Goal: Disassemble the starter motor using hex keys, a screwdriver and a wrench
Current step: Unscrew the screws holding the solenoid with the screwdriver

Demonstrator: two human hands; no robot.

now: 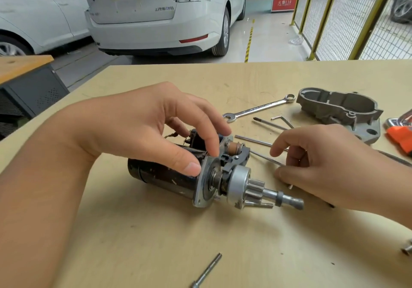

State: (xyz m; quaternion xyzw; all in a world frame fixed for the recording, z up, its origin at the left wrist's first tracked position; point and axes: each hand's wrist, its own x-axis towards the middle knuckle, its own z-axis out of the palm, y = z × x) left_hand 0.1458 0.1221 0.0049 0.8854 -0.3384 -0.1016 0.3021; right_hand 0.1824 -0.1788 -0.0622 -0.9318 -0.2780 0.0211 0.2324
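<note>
Starter motor (pixel 185 176) is laid on its side near the middle of the workbench (pixel 133 243), pinion and shaft pointing toward the right edge. Its grey front housing (pixel 338 109) is already off and stands toward the far right corner, beyond the wrench (pixel 258 108) and a small hex key (pixel 283 120).

Left hand (pixel 142 129) is held over the black body, thumb and fingertips resting on it beside the mounting plate, fingers loosely bent and not curled round it. Right hand (pixel 323 163) is curled over thin rods (pixel 265 156) just right of the motor; whether one is pinched cannot be told.

Risks judged: the round body could roll under so light a restraint, and the exposed fork and plunger could spring loose. A long bolt (pixel 207 270) lying loose near the front edge could be knocked off.
</note>
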